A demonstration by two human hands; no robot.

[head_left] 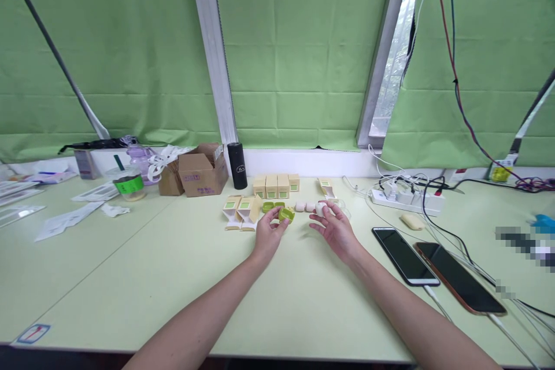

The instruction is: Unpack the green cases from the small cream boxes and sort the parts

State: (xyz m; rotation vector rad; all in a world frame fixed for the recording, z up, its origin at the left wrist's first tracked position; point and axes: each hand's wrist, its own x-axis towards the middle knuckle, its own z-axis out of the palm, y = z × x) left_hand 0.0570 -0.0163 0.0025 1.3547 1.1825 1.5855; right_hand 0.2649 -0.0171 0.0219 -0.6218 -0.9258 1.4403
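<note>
My left hand (269, 235) grips a small olive-green case (286, 215) with a hollow top between thumb and fingers. To its right, my right hand (338, 231) pinches a small white rounded piece (320, 208), its exact kind too small to make out. Behind the hands, two more green cases (268, 207) sit side by side on the table. Pale pinkish-white rounded pieces (300, 207) lie in a row between the hands. Left of my left hand stand two opened cream cartons (248, 212). Several closed small cartons (271, 186) are lined up farther back.
Another opened carton (326, 188) lies behind my right hand. A black tumbler (237, 166) and a cardboard box (203, 170) stand at the back left, near a drink cup (130, 183). On the right are two phones (406, 256) on cables and a white power strip (407, 201).
</note>
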